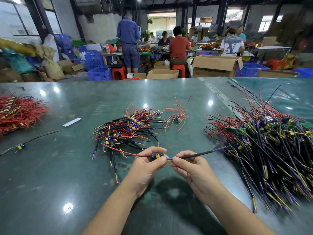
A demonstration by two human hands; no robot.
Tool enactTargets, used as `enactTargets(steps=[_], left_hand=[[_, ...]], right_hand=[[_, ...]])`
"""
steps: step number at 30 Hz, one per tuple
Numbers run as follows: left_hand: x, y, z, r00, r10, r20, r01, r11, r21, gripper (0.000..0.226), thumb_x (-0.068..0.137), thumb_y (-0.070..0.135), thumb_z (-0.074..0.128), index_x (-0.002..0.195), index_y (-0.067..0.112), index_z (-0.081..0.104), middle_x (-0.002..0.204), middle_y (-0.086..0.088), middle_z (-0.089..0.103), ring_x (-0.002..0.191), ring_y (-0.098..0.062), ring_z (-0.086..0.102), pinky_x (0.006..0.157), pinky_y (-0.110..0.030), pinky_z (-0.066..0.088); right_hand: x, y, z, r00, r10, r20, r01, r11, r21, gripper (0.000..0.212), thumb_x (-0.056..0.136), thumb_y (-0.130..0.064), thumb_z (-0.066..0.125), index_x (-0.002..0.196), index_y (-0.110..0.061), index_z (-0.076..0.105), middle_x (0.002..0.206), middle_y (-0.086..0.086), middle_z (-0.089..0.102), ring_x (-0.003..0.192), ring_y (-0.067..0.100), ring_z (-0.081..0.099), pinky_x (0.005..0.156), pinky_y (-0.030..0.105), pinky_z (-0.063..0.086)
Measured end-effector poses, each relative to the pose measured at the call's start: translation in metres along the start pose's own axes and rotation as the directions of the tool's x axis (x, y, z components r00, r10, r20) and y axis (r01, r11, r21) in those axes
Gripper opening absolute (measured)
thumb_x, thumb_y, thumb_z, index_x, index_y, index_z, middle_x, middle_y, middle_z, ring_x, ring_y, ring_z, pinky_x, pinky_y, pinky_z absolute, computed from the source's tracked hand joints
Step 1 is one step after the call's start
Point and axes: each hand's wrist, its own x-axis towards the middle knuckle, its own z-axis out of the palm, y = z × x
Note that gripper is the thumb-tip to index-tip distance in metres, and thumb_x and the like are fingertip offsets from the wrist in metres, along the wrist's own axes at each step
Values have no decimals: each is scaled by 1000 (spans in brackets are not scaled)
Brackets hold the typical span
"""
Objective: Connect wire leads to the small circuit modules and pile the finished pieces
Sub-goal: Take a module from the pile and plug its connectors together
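**Trainee:** Why do you want the module (157,156) held up like that instead of lying flat?

**Mentor:** Look at your left hand (147,164). Its fingers (155,150) are curled round the small board, thumb underneath, so it sits lifted off the bench (50,175) with its capacitors facing you. That gives you a steady target. A red lead (125,152) already trails from it to the left.

**Trainee:** And the right hand (189,167)?

**Mentor:** You're pinching the black-sleeved lead (196,156) just beside the module, close to its blue and yellow ends (169,159). Gripping that near the tip keeps the bare ends from wandering, I'd judge. Whether they are seated in the board yet, I cannot tell; your fingertips cover the joint.

**Trainee:** The far end of the lead runs off to the right.

**Mentor:** Yes, toward the big heap (264,146) right of the module. It holds boards and wires alike, so I can't say if it is stock or done work.

**Trainee:** And the smaller pile (125,131)?

**Mentor:** Just beyond the module and a little left of it, within easy reach. That looks like your place for finished pieces. The red bundle (18,112) lies far left of the module, well apart.
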Motion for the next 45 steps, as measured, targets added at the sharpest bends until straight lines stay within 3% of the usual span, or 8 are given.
enactTargets(steps=[4, 10, 24, 27, 30, 33, 39, 45], left_hand=[[-1, 1, 1, 998, 58, -31, -53, 990, 134, 22, 73, 3, 68, 84, 22, 72, 75, -6, 67, 67, -10, 57, 65, -19, 48], [-1, -1, 2, 993, 77, -88, -54, 970, 239, 28, 80, -10, 65, 81, 18, 68, 71, -2, 66, 64, -7, 56, 63, -17, 46], [-1, 2, 1, 1000, 28, -6, -25, 966, 259, 25, 82, -11, 63, 92, 12, 64, 83, -10, 65, 72, -6, 60, 65, -17, 49], [-1, -3, 4, 1000, 1, -19, 3, 972, 235, 26, 83, -12, 61, 93, 12, 62, 84, -12, 65, 72, -7, 59, 67, -18, 50], [0, -7, 8, 997, 38, -63, -21, 968, 250, 25, 83, -13, 60, 90, 11, 62, 77, -5, 69, 69, -7, 60, 67, -17, 50], [2, -7, 9, 990, 108, -95, -83, 969, 232, 23, 83, -12, 60, 86, 11, 63, 75, -4, 72, 68, -6, 62, 67, -18, 51], [6, -5, 4, 983, 90, -163, -71, 990, 119, 21, 83, -14, 58, 88, 6, 61, 69, -3, 69, 59, -7, 58, 60, -16, 49], [4, -3, 5, 991, 21, -133, -11, 997, 77, 22, 82, -12, 59, 85, 8, 65, 71, -4, 68, 61, -10, 61, 62, -18, 52]], right_hand=[[0, 0, 0, 999, -32, 14, 32, 999, -18, 20, 82, 13, 59, 76, -5, 58, 71, 8, 68, 69, 18, 68, 67, 22, 56], [3, 3, -1, 994, -109, -7, 102, 950, -294, 13, 82, 13, 61, 86, 2, 58, 70, 11, 66, 64, 14, 65, 64, 20, 53], [6, -2, -8, 993, 118, -4, -119, 992, -39, 11, 86, 13, 55, 85, 1, 55, 66, 8, 60, 55, 13, 63, 55, 18, 53], [7, 2, -7, 998, -32, -58, 13, 952, -305, 16, 86, 11, 57, 82, -4, 56, 65, 7, 62, 58, 15, 62, 60, 22, 53], [7, 5, -3, 948, -316, -48, 196, 695, -692, 19, 83, 1, 64, 77, -16, 59, 71, 5, 68, 68, 13, 66, 69, 24, 52], [9, 7, 0, 876, -482, -8, 304, 566, -766, 21, 81, -5, 68, 74, -24, 61, 70, -4, 67, 69, 8, 65, 66, 20, 50], [14, 1, 4, 937, -301, -176, 244, 927, -286, 17, 92, -8, 58, 79, -13, 67, 64, -6, 65, 61, 6, 59, 56, 18, 47], [15, -5, -4, 945, -148, -290, 202, 965, 165, 22, 99, -15, 46, 86, -14, 65, 71, -2, 68, 45, 7, 47, 44, 16, 38]])
